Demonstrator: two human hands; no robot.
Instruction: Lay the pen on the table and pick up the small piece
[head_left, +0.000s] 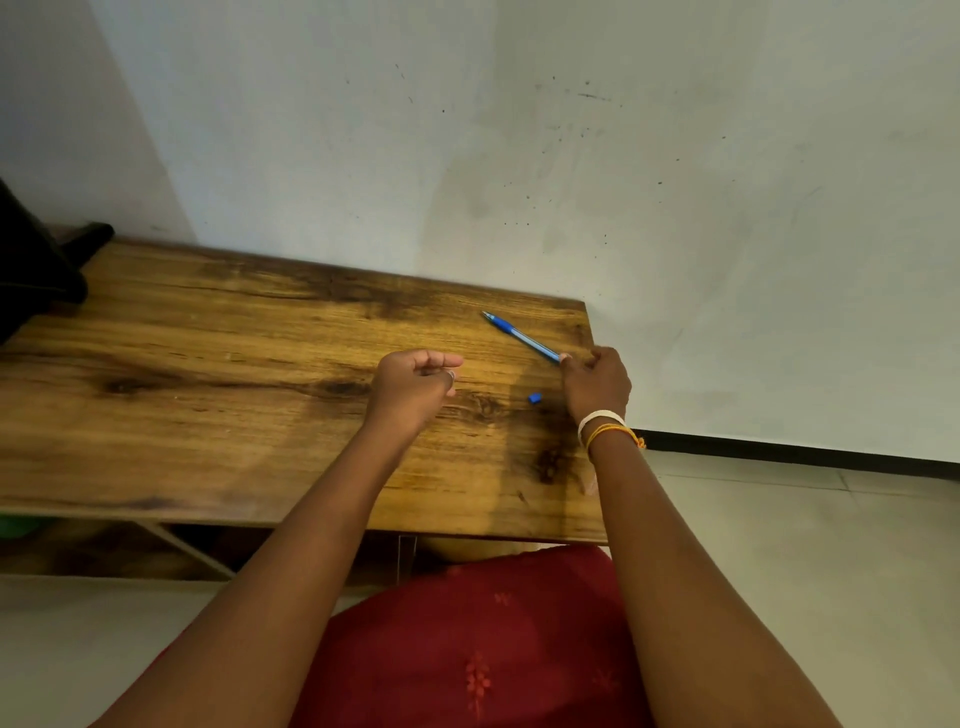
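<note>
Head view, right hand (597, 384) pinching blue pen (522, 338), left hand (413, 387) loosely curled, empty

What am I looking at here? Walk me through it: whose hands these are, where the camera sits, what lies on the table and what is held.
There is no machine here: these are a person's two bare hands, seen from a camera worn on the head that looks forward and down. The right hand pinches the rear end of a blue pen, which lies slanted on the wooden table with its tip pointing away. A small blue cap lies on the table just left of that hand. The left hand hovers over the wood with its fingers loosely curled, holding nothing. The right wrist wears bangles. A dark object sits at the far left.
</note>
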